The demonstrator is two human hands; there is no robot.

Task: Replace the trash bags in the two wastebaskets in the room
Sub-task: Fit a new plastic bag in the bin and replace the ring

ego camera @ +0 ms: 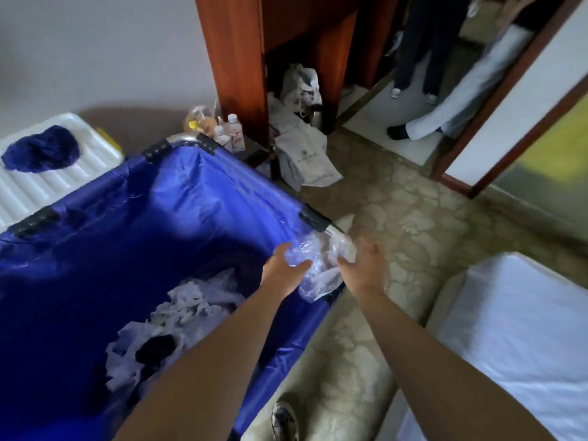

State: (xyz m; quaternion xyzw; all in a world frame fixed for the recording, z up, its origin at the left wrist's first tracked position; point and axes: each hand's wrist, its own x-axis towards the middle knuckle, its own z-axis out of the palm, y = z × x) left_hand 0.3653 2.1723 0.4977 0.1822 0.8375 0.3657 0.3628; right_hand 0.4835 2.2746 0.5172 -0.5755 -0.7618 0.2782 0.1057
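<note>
A crumpled clear plastic trash bag (318, 265) is held between both hands above the near right rim of a large blue cart liner (159, 218). The bag is gripped on its left side by the left hand (281, 265), whose fingers and thumb are curled round the plastic. Its right side is touched by the right hand (366, 265), with the fingers loosely bent against it; whether they close on the film cannot be told. Inside the blue liner, low down and to the left, crumpled white paper and plastic waste (178, 319) is seen. On the far left, a white ribbed lid (63, 173) carries a dark blue cloth (41, 151). Beyond the cart, plastic bottles (234, 130) stand beside a reddish wooden cabinet (235, 58), and white paper bags (302, 154) lie on the patterned carpet (413, 218). At the near right, a white mattress (515, 329) is visible.
</note>
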